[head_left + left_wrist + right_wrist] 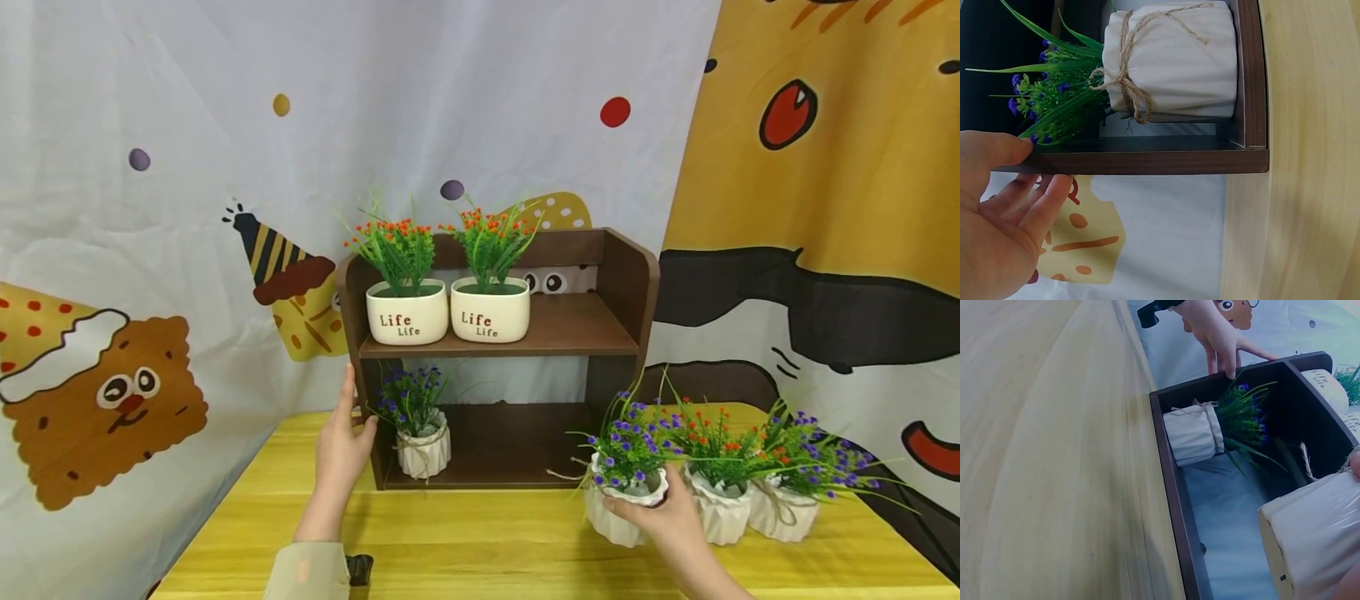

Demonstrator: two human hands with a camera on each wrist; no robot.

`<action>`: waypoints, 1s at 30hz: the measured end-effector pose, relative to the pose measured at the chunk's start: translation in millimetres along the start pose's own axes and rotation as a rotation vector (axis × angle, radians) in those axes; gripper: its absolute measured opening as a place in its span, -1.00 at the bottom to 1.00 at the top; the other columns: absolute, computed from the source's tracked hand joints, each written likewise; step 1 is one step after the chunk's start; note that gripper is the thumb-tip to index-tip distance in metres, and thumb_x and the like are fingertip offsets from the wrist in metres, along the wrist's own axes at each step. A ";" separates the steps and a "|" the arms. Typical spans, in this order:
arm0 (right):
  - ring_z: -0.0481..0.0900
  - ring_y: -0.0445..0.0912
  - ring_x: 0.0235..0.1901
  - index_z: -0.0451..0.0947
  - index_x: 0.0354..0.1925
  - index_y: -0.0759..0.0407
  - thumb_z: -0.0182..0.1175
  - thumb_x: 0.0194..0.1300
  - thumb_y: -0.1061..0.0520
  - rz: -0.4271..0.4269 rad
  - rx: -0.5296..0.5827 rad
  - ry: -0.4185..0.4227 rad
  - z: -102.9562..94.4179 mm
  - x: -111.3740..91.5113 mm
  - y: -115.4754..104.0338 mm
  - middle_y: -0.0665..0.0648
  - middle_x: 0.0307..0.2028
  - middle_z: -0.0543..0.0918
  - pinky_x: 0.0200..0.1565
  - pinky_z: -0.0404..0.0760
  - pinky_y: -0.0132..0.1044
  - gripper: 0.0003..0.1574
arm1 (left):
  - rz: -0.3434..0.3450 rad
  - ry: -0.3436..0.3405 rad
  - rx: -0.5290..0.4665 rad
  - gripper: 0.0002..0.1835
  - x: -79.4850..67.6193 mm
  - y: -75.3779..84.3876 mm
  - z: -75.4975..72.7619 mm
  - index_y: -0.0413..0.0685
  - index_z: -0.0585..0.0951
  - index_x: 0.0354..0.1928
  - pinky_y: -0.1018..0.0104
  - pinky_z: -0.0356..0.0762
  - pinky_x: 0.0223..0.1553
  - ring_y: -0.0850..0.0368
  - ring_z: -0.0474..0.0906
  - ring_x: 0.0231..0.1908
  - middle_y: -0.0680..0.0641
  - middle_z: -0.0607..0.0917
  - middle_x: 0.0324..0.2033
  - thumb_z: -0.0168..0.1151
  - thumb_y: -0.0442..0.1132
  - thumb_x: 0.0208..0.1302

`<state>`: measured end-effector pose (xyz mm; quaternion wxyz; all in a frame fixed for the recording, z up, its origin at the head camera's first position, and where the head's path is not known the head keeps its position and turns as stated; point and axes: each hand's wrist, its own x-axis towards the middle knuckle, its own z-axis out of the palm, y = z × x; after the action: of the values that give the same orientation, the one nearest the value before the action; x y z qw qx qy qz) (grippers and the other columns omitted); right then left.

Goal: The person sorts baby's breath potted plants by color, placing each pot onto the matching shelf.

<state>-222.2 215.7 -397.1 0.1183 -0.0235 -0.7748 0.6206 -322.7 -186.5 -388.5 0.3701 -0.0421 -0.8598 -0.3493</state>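
Observation:
A small brown wooden shelf (480, 350) stands on the table. My left hand (345, 450) holds the edge of its left side panel, the thumb at the front edge and the fingers along the outer face (1004, 219). In front of the shelf's lower right, my right hand (667, 512) grips a potted plant (618, 517) with purple flowers and a white pleated pot. That pot looks raised off the table, tilted, its base showing in the right wrist view (1310, 531). A similar purple-flowered potted plant (423, 450), tied with twine, sits at the left of the lower compartment.
Two cream "Life" planters (407, 317) with orange flowers stand side by side on the upper shelf's left. Right of my right hand are an orange-flowered pot (722, 508) and another purple-flowered pot (783, 510) on the yellow wooden table (480, 542). A printed cloth (450, 100) hangs behind.

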 end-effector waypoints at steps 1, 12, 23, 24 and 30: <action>0.45 -0.25 -0.18 0.11 0.16 0.20 0.42 -0.20 0.22 -0.001 -0.006 -0.001 0.7 -0.2 -0.3 0.25 0.02 0.38 -0.16 0.45 -0.42 -0.01 | -0.005 -0.002 0.000 -0.03 -0.2 0.1 -0.4 0.41 -0.09 0.35 0.05 0.50 -0.47 -0.11 0.58 -0.33 -0.26 0.52 -0.04 0.23 -0.38 0.03; 0.47 -0.13 -0.17 0.20 0.10 0.17 0.44 -0.28 0.25 -0.046 0.007 -0.023 12.7 3.4 -4.9 0.24 -0.04 0.45 -0.17 0.47 -0.37 -0.05 | -0.017 -0.014 0.007 -0.04 1.3 -0.7 -2.8 0.42 -0.11 0.34 0.10 0.49 -0.52 -0.10 0.57 -0.32 -0.25 0.49 0.00 0.22 -0.36 0.05; 0.52 -0.02 -0.21 0.23 0.06 0.17 0.43 -0.30 0.34 -0.063 0.106 -0.097 36.3 9.1 -14.5 0.27 -0.11 0.48 -0.22 0.52 -0.28 -0.10 | -0.012 -0.010 0.017 -0.04 0.4 -0.3 -2.6 0.44 -0.11 0.34 0.26 0.34 -0.66 -0.06 0.56 -0.42 -0.23 0.50 -0.01 0.23 -0.35 0.05; 0.52 -0.01 -0.20 0.24 0.05 0.16 0.43 -0.31 0.34 -0.063 0.110 -0.103 38.5 9.9 -14.0 0.26 -0.11 0.48 -0.21 0.51 -0.28 -0.09 | -0.011 -0.009 0.016 -0.04 0.3 -0.2 -2.5 0.42 -0.10 0.34 0.26 0.34 -0.66 -0.06 0.56 -0.41 -0.23 0.50 -0.01 0.23 -0.35 0.04; 0.50 -0.01 -0.17 0.26 0.07 0.08 0.46 -0.34 0.29 -0.059 0.090 -0.124 50.8 16.1 -8.6 0.21 -0.10 0.50 -0.21 0.50 -0.27 -0.05 | 0.007 0.001 0.007 -0.05 -0.4 0.3 -1.2 0.36 -0.07 0.35 0.28 0.30 -0.69 -0.04 0.55 -0.49 -0.25 0.51 -0.02 0.23 -0.37 0.03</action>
<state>-247.7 168.1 -396.5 0.0893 0.0430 -0.7523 0.6513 -321.6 -186.9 -388.0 0.3720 -0.0436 -0.8606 -0.3450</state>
